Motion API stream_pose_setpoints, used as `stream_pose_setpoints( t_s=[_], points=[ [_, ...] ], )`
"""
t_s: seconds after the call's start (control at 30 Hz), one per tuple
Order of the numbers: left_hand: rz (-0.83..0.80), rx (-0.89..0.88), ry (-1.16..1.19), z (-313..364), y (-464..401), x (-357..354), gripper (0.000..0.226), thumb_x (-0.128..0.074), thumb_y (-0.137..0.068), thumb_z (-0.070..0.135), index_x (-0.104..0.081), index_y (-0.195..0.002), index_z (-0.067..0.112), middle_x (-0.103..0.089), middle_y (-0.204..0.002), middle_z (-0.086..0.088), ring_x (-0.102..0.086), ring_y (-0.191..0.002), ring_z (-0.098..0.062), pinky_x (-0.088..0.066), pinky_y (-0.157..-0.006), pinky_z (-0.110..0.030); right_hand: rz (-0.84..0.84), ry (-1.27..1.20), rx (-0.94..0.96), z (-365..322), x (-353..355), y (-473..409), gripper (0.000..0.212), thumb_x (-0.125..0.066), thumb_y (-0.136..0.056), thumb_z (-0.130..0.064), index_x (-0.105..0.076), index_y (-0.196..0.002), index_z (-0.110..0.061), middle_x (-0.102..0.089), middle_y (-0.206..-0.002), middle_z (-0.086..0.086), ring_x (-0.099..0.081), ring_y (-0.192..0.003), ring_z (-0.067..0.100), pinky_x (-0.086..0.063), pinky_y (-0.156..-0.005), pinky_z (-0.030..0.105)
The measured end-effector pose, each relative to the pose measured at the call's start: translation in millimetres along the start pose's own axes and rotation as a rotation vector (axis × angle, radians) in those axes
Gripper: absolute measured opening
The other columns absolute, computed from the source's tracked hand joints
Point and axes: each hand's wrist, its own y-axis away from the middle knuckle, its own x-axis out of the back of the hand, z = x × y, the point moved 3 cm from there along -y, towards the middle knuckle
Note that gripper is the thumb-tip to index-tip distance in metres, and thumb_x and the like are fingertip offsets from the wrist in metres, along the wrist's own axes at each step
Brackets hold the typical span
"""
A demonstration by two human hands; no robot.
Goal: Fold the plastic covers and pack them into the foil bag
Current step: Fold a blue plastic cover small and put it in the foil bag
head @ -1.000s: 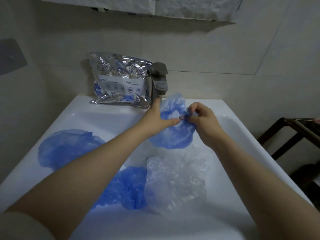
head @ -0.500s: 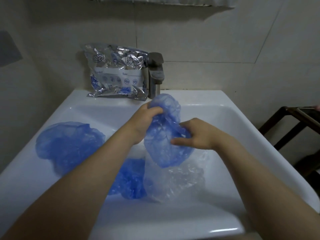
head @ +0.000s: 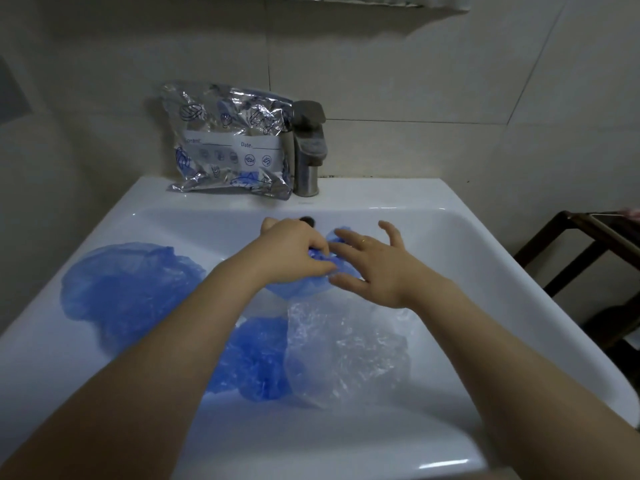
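1. The crumpled blue plastic cover (head: 313,284), held up in the air half a second ago, has been lowered into the white ceramic sink (head: 485,258), in front of the steel tap (head: 308,150).
2. It is gripped by the left hand (head: 294,252); the right hand (head: 372,263) is spread flat against it, so a fold is judged to be under way.
3. The cover is mostly hidden by the hands; its fold state cannot be told.
4. The silver foil bag (head: 230,140) stands left of the tap.

Pale tiled walls (head: 398,81) rise at twelve o'clock behind a white sink (head: 485,258) and its metal faucet (head: 308,150). A dark wooden rack (head: 588,244) stands at three o'clock in dim light.
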Motion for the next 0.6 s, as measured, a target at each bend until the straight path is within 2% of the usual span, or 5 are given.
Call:
stream_pose_setpoints(
  t_s=[0.1, 0.23, 0.33, 0.5, 0.6],
  points=[
    [0.0, -0.091, -0.095, -1.6, -0.4, -3.2, 0.023, -0.053, -0.09, 0.019, -0.066, -0.099, 0.036, -0.056, -0.087, 0.012, -0.038, -0.108, -0.012, -0.018, -0.095, -0.032, -0.035, 0.022, -0.017, 5.8, -1.5, 0.2, 0.058, -0.044, -0.09, -0.051, -0.032, -0.141, -0.026, -0.017, -0.157, 0.001, -0.023, -0.141, 0.017, -0.004, -0.112, 0.045],
    [0.161, -0.154, -0.079, -4.8, -2.8, -4.6, 0.026, -0.055, -0.086, 0.005, -0.072, -0.092, 0.023, -0.048, -0.113, 0.013, -0.032, -0.121, -0.014, -0.01, -0.1, -0.026, -0.142, -0.002, -0.039, 6.4, -4.2, -3.4, 0.038, -0.049, -0.092, -0.037, -0.055, -0.123, -0.015, -0.047, -0.137, 0.007, -0.041, -0.12, 0.027, -0.033, -0.097, 0.035],
    [0.318, -0.184, 0.123, -6.8, -3.2, -4.6, 0.029, -0.051, -0.08, -0.009, -0.068, -0.086, 0.014, -0.051, -0.111, 0.002, -0.049, -0.103, -0.021, -0.034, -0.094, -0.028, -0.037, 0.015, -0.104, 8.9, -1.3, -6.6, 0.038, -0.046, -0.094, -0.039, -0.061, -0.116, -0.011, -0.059, -0.115, 0.011, -0.047, -0.106, 0.028, -0.037, -0.087, 0.036],
    [0.686, 0.069, 0.428, -17.8, 0.4, 14.5, 0.032, -0.063, -0.081, -0.001, -0.057, -0.111, 0.008, -0.056, -0.092, -0.001, -0.051, -0.083, -0.014, -0.031, -0.069, -0.011, 0.294, -0.986, -0.236, 22.2, 16.4, 7.2, 0.014, -0.057, -0.088, -0.015, -0.071, -0.087, -0.012, -0.066, -0.082, 0.001, -0.059, -0.078, 0.01, -0.045, -0.076, 0.026],
    [0.73, 0.203, 0.434, -30.8, 1.0, 16.1, 0.018, -0.064, -0.081, 0.003, -0.064, -0.098, 0.007, -0.059, -0.088, 0.0, -0.051, -0.082, -0.012, -0.03, -0.066, -0.011, 0.279, -0.978, -0.224, 25.4, 21.0, 11.0, 0.031, -0.052, -0.084, 0.007, -0.07, -0.094, -0.017, -0.066, -0.085, -0.01, -0.061, -0.075, -0.002, -0.047, -0.076, 0.013]
  ],
)
